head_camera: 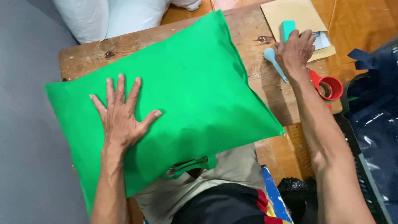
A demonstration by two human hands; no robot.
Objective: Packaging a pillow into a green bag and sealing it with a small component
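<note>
Nearest to us, we see the green bag (182, 87) lying flat over the wooden table (253, 25), with its lower edge hanging off the near side above the lap. It is made of a thin, matte fabric, smooth with only a few soft folds, and its shape is a plump rectangle, as if something soft fills it; what is inside we cannot tell. Its long axis runs slanted, from the lower left toward the upper right, and its mouth with the green handles (188, 166) points toward the body.

Our left hand (120, 116) rests flat on the left part of the bag, fingers spread wide apart and palm pressing down, clamped on nothing.

Farther to the right, our right hand (296, 49) lies at the far edge of the table, with the fingers curled over a small whitish object; whether it is truly gripped we cannot tell. Just beside this hand are a light blue plastic spoon-like tool (273, 60) and a teal block (287, 29), which stands on a brown paper envelope (290, 12). A red tape dispenser (329, 87) sits near the wrist.

At the far left, white stuffed pillows (107, 16) lie beyond the rough, knotted table.
</note>
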